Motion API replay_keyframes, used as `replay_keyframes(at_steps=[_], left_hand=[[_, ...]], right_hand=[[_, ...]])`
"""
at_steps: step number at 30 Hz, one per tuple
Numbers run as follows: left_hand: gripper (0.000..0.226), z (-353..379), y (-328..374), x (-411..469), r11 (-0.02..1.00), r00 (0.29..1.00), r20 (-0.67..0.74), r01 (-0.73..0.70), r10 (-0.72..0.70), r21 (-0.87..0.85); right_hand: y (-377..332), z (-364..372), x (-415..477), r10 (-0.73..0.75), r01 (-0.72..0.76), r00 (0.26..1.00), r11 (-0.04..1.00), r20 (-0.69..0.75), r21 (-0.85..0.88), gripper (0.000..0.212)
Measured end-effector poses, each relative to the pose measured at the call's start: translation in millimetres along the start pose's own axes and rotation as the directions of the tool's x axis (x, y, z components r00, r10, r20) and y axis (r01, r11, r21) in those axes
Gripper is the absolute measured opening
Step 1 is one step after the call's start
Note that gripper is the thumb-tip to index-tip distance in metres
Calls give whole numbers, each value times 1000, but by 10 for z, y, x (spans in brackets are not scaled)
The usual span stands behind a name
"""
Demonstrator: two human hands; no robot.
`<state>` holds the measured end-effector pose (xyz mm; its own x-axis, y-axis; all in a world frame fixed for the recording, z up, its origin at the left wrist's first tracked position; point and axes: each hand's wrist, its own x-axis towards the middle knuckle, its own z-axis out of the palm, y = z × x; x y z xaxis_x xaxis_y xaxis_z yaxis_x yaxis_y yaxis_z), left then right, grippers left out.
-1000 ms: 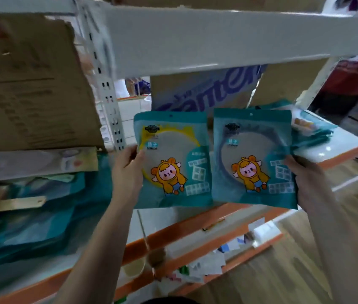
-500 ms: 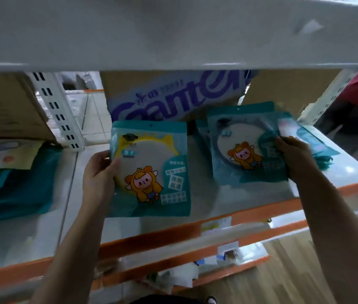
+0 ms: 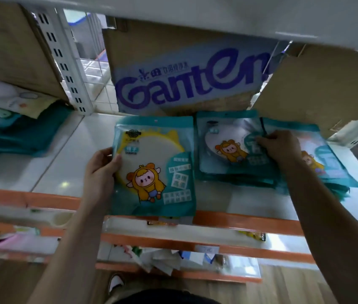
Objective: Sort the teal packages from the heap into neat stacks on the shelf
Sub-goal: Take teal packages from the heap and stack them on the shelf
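My left hand [image 3: 102, 170] grips the left edge of a teal package with a yellow ring [image 3: 155, 166], held over the front of the white shelf [image 3: 64, 167]. My right hand [image 3: 280, 145] holds a second teal package with a dark ring [image 3: 224, 145] lying on top of a stack of teal packages [image 3: 239, 178] at the shelf's middle. Another stack of teal packages [image 3: 331, 165] lies further right, partly behind my right arm. A heap of teal packages [image 3: 20, 132] lies on the shelf at far left.
A cardboard box printed "Ganten" [image 3: 184, 69] stands at the back of the shelf, with plain cardboard boxes [image 3: 318, 88] beside it. The shelf above [image 3: 261, 16] hangs low. A perforated white upright [image 3: 64, 62] stands left. The orange shelf edge [image 3: 239, 220] runs below; lower shelves hold small items.
My right hand has lowered its package flat onto the middle stack. My left hand has brought its package down toward the shelf's front. The view has tilted downward.
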<state>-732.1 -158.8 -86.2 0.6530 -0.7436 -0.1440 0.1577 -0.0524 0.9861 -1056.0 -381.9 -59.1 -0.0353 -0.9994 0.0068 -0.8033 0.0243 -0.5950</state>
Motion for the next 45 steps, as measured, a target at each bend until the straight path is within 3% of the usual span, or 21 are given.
replay_keyframes(at_steps=[11,17,20,25,30,36,41,45], left_hand=[[15,195,137,-245,996,999,-39,-15,12,-91],[14,666,341,-147,989,997,81,2,11,-150],[17,1082,366,-26,990,989,147,29,-8,-140],[25,1741,261,189,999,971,237,-18,25,-31],[24,2095,74,428,987,973,229,-65,30,148],[28,2157,-44,410,850,955,181,-292,235,439],[39,2072,-86,447,813,957,189,-286,219,507],[31,2057,-146,400,789,961,172,-277,218,548]], right_hand=[[79,88,-88,-134,129,980,991,-150,-40,30],[312,4,-406,-387,381,900,922,-201,-70,23],[474,33,-755,-444,453,854,891,-272,-33,14],[833,228,-1171,-413,442,876,894,-249,72,14],[1062,345,-1310,-479,468,870,877,-117,-107,20],[1051,362,-1305,-522,512,841,853,-145,-104,27],[1044,364,-1305,-533,524,827,846,-178,-95,28],[1036,373,-1313,-535,524,823,845,-189,-108,27]])
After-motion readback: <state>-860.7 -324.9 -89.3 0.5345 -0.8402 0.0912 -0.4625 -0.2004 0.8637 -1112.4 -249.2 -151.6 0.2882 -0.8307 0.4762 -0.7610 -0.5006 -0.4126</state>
